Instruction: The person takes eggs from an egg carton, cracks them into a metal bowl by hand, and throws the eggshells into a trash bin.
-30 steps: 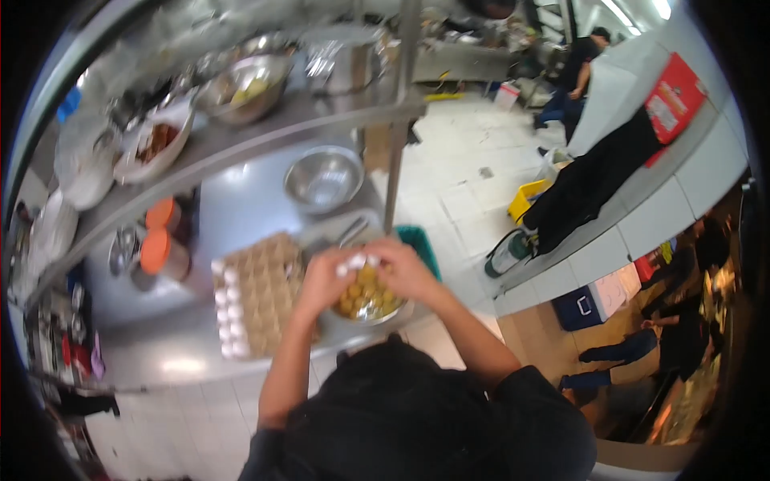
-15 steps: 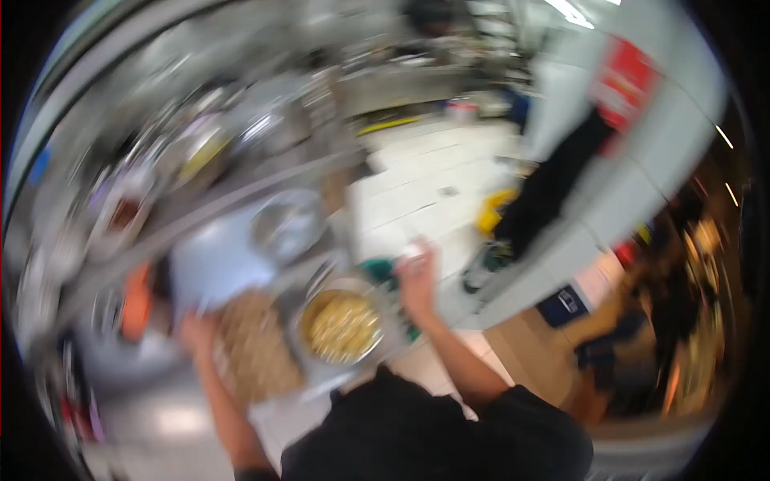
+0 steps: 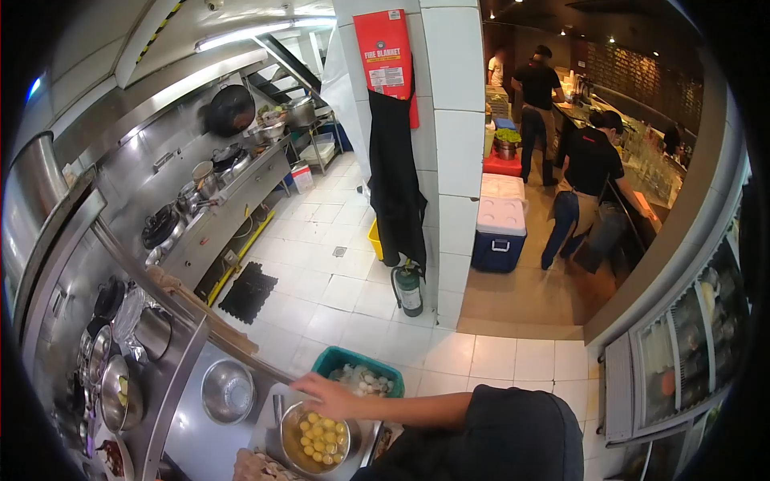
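My right hand (image 3: 327,398) reaches across the rim of a metal pot (image 3: 286,437), fingers stretched out and apart, nothing visible in them. Several round egg yolks (image 3: 324,438) lie in the pot. Just beyond the hand stands a green basin (image 3: 325,365) with white eggshells (image 3: 362,380) in it. A steel mixing bowl (image 3: 227,390) rests on the counter left of the pot. At the bottom edge shows part of a beige, bumpy egg tray (image 3: 261,466). My left hand is out of view.
A steel shelf (image 3: 172,385) with pans and bowls runs along the left. Tiled floor (image 3: 321,264) stretches ahead, with a black mat (image 3: 248,292). A fire extinguisher (image 3: 407,290) stands by the pillar. Two co-workers (image 3: 589,180) (image 3: 537,104) stand at a bar on the right.
The view has swung up and to the right and is sharper. My right hand, earlier beside the green basin with something white, is now over the pot. My left hand has left the view.
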Tool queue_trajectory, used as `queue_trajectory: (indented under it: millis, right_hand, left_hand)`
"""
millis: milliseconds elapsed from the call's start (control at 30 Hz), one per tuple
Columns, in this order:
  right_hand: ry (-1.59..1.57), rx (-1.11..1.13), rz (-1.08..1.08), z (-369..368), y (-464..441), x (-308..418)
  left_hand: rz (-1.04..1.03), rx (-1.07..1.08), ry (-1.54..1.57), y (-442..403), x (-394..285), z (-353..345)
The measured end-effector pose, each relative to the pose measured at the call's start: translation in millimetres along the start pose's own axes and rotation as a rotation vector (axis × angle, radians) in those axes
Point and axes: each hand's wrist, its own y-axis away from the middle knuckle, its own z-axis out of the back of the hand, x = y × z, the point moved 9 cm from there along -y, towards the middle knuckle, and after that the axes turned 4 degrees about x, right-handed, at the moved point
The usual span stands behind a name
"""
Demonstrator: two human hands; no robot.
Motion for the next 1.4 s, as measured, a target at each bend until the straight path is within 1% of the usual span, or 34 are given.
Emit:
queue_trajectory:
  millis: [67,100,167,200,233,267,300,333,367,400,433,467,533,567,600,667,700,733,800,867,933,967,1000,1067,1100,1133,1167,1200,1233,1300,1333,1400]
  right_hand:
    - [-0.055,0.268,0.062,-45.5,8.8,17.3]
    - [-0.057,0.277,0.064,-55.3,12.2,31.5]
    - [-0.178,0.438,0.234,-81.6,25.4,74.7]
    - [-0.177,0.44,0.234,-87.5,24.6,73.8]
    - [-0.204,0.446,0.288,-94.6,23.4,77.6]
    - [-0.229,0.456,0.345,-97.7,21.4,82.4]
    - [-0.179,0.462,0.285,-95.9,14.5,74.4]
    - [-0.174,0.464,0.291,-93.4,11.3,73.1]
    - [-0.151,0.414,0.247,-86.8,5.5,68.9]
    - [-0.128,0.361,0.204,-70.0,-1.0,84.5]
    - [-0.427,0.269,-0.021,-54.4,3.7,88.8]
    - [-0.428,0.264,-0.016,-46.7,3.7,107.3]
    - [-0.313,-0.097,0.444,-0.4,13.6,158.0]
    - [-0.272,-0.177,0.569,8.9,21.4,168.2]
    - [-0.272,-0.18,0.566,6.7,23.8,159.6]
    - [-0.091,-0.026,0.535,-20.2,27.0,129.8]
    - [0.02,0.147,0.335,-40.6,22.2,105.5]
    - [0.022,0.148,0.34,-43.8,23.2,97.2]
    - [-0.007,0.192,0.27,-50.1,22.0,82.5]
    - [-0.075,0.166,0.23,-55.5,16.1,68.1]
    - [-0.294,-0.051,0.21,-49.3,5.1,45.4]
    - [-0.681,0.072,-0.156,-57.8,5.7,25.1]
    - [-0.683,0.073,-0.153,-58.5,3.9,20.0]
    - [-0.739,0.079,-0.343,-61.6,2.8,-6.7]
    - [-0.739,0.08,-0.342,-60.8,3.4,-8.4]
    - [-0.606,0.18,-0.374,-67.4,6.5,-11.1]
    - [-0.474,0.281,-0.404,-74.9,10.6,-12.2]
    - [-0.475,0.283,-0.405,-76.7,11.6,-12.3]
    - [-0.511,0.285,-0.418,-79.3,12.2,-12.5]
    - [-0.547,0.281,-0.428,-80.7,10.0,-15.1]
    - [-0.539,0.3,-0.455,-81.9,9.2,-18.7]
    - [-0.533,0.318,-0.483,-81.5,9.9,-15.9]
  left_hand:
    - [0.0,0.128,0.417,14.4,-52.8,-32.7]
    - [-0.002,0.226,0.577,23.8,-76.2,-56.2]
    - [-0.003,0.451,0.822,54.0,-123.4,-99.8]
    - [-0.005,0.556,0.908,69.1,-143.6,-120.5]
    - [-0.004,0.635,0.975,81.5,-158.6,-137.5]
    - [-0.007,0.679,1.01,90.9,-167.6,-149.6]
    - [-0.005,0.699,1.046,97.4,-172.7,-159.3]
    - [-0.005,0.706,1.059,101.3,-174.8,-165.4]
    - [-0.003,0.712,1.072,104.7,-175.9,-168.7]
    - [-0.005,0.713,1.074,108.2,-175.0,-170.1]
    - [-0.01,0.719,1.064,111.2,-173.3,-170.8]
    - [-0.021,0.725,1.046,113.8,-174.0,-171.6]
    - [-0.028,0.737,1.031,124.2,-194.1,-180.1]
    - [-0.16,0.654,1.054,125.5,-219.4,-173.2]
    - [-0.292,0.569,1.072,126.0,-233.9,-164.5]
    - [-0.277,0.58,1.046,116.7,-222.0,-175.6]
    - [-0.263,0.585,1.023,107.9,-213.3,-181.7]
    - [-0.249,0.585,1.002,99.7,-204.5,-187.5]
    - [-0.237,0.582,0.981,99.0,-208.6,-186.3]
    - [-0.251,0.577,1.027,105.6,-216.3,-180.0]
    - [-0.221,0.555,1.043,106.1,-217.9,-173.3]
    - [-0.194,0.524,1.066,104.1,-215.8,-168.5]
    - [-0.197,0.521,1.065,102.0,-212.1,-163.8]
    - [-0.101,0.647,1.237,100.7,-204.9,-167.0]
    - [-0.148,0.587,1.178,100.1,-208.2,-163.2]
    - [-0.148,0.584,1.178,95.8,-204.6,-164.4]
    - [-0.181,0.58,0.97,88.0,-196.6,-168.5]
    - [-0.212,0.575,0.761,83.0,-190.3,-173.2]
    - [-0.213,0.575,0.759,80.3,-185.3,-176.8]
    - [-0.11,0.61,0.934,77.5,-180.6,-183.7]
    - [-0.113,0.612,0.932,78.1,-179.5,-184.3]
    - [-0.119,0.606,0.831,84.4,-182.5,-180.2]
